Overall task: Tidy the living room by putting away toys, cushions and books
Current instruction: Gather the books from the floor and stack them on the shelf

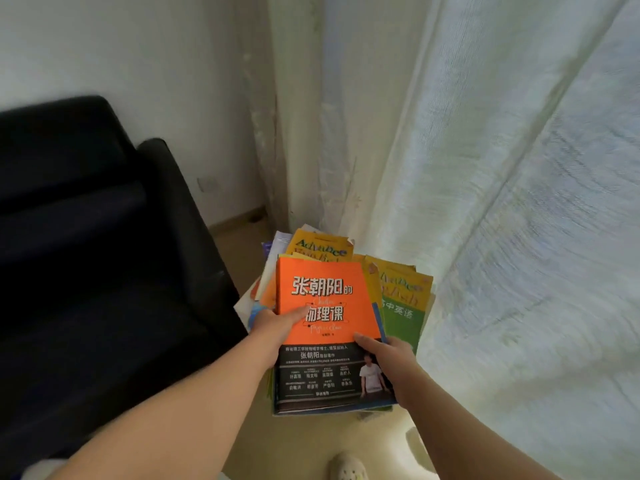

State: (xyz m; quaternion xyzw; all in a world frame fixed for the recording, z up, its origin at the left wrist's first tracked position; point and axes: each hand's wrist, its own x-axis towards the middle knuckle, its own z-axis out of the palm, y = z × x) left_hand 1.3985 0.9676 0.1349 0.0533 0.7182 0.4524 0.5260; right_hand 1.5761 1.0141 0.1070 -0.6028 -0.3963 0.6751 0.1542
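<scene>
As both thumbs clamp down on its cover, the left hand (277, 323) and right hand (393, 362) grip the orange book (325, 299) at its side edges, with the other fingers hidden beneath. It sits over a skewed book pile (401, 306) between the black sofa (104, 271) and the curtain (485, 202). It looks like a light, glossy, floppy paperback, so it is best supported from underneath.

Left hand (277, 325) and right hand (393, 363) reach forward together, both gripping.
</scene>
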